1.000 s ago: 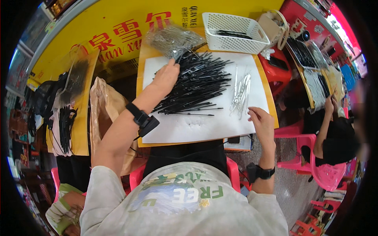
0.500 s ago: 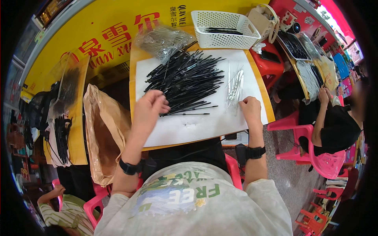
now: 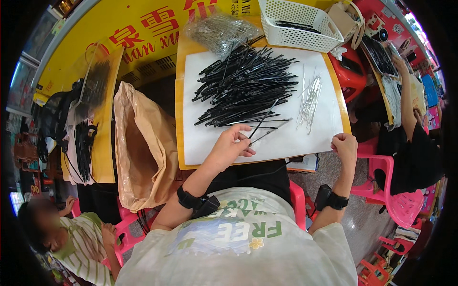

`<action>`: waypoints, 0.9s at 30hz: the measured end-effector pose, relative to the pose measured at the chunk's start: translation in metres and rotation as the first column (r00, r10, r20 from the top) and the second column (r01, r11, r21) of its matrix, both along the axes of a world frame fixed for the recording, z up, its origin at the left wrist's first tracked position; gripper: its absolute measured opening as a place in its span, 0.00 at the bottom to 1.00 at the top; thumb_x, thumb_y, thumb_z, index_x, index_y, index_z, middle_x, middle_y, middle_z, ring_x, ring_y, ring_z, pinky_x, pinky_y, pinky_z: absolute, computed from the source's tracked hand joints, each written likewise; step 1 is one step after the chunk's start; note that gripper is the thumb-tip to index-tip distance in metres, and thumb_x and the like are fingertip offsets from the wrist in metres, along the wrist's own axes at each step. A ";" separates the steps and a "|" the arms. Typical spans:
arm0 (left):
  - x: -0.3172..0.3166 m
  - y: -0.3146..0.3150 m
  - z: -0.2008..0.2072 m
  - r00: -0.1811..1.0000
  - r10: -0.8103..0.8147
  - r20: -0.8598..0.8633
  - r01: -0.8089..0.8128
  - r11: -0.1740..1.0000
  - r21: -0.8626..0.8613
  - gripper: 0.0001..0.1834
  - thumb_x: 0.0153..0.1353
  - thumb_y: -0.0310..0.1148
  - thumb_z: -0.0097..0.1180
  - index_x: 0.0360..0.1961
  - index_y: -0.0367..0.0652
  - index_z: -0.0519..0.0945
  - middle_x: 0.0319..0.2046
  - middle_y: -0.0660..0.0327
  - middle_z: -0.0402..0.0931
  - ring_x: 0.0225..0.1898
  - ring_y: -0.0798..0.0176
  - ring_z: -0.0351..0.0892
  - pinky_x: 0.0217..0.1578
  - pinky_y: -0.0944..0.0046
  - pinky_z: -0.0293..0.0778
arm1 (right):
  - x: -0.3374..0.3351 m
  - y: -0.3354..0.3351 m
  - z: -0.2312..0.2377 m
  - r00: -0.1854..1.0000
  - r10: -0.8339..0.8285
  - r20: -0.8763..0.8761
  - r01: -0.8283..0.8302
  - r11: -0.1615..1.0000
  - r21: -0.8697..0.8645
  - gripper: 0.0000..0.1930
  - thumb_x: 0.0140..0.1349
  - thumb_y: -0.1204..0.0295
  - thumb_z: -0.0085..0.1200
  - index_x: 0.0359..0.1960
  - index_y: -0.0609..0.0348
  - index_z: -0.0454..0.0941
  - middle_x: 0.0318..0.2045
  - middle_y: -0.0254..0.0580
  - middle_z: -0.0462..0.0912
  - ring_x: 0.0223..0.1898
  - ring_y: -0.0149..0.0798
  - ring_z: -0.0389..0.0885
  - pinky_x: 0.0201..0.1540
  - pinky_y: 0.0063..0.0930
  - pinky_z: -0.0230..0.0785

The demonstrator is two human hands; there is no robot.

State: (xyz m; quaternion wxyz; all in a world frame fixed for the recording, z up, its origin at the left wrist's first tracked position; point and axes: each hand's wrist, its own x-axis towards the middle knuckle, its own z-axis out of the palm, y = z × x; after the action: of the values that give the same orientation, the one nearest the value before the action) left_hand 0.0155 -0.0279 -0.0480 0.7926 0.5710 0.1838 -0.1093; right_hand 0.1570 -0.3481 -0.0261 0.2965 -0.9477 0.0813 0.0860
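Observation:
A large heap of thin black sticks (image 3: 243,86) lies on the white sheet (image 3: 214,148) covering the table in front of me. At the heap's near edge, my left hand (image 3: 231,147) is closed on one thin black stick (image 3: 264,118), which slants up to the right. A second stick shows just beyond those fingers; whether it is held, I cannot tell. Right of the heap is a small pile of thin clear sticks (image 3: 310,102). My right hand (image 3: 345,144) pinches at the sheet's right edge, where a faint clear stick (image 3: 334,123) seems to rise from its fingertips.
A white perforated basket (image 3: 305,40) with black sticks stands at the far right. Beside it is a clear plastic bag (image 3: 222,33) of sticks. To the left stands an open brown paper sack (image 3: 143,148). A red stool (image 3: 350,78) and co-workers (image 3: 405,148) flank the table.
My left hand has come away from the heap toward me and right, now holding a black stick. My right hand has moved from beside the clear sticks to the sheet's edge.

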 end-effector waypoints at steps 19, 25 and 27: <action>-0.001 0.001 -0.005 0.835 -0.316 0.450 -0.416 0.171 0.893 0.12 0.48 0.17 0.51 0.36 0.34 0.76 0.37 0.55 0.72 0.34 0.52 0.77 0.34 0.60 0.75 | 0.000 0.035 -0.038 0.978 -0.053 -0.204 0.194 0.605 0.772 0.12 0.57 0.75 0.56 0.41 0.70 0.75 0.27 0.39 0.80 0.24 0.27 0.79 0.25 0.14 0.71; -0.010 0.010 0.001 0.891 -0.196 0.410 -0.337 0.323 0.884 0.09 0.49 0.18 0.55 0.34 0.34 0.77 0.31 0.54 0.75 0.29 0.53 0.78 0.32 0.62 0.76 | 0.001 0.037 -0.025 0.990 -0.059 -0.127 0.134 0.666 0.734 0.09 0.58 0.74 0.56 0.39 0.64 0.77 0.29 0.40 0.83 0.26 0.25 0.79 0.31 0.15 0.72; -0.011 0.014 0.002 0.912 -0.066 0.405 -0.329 0.471 0.818 0.08 0.49 0.18 0.57 0.33 0.34 0.77 0.29 0.56 0.76 0.28 0.57 0.79 0.31 0.64 0.75 | 0.000 0.047 -0.016 0.993 -0.008 -0.114 0.099 0.574 0.813 0.08 0.58 0.75 0.56 0.37 0.64 0.77 0.29 0.41 0.83 0.27 0.25 0.79 0.30 0.15 0.72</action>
State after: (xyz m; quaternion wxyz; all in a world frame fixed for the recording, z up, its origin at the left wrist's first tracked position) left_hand 0.0042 -0.0142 -0.0458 0.4163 0.8866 0.0998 0.1752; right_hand 0.1569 -0.3007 -0.0424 0.6979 -0.6961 0.0754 0.1511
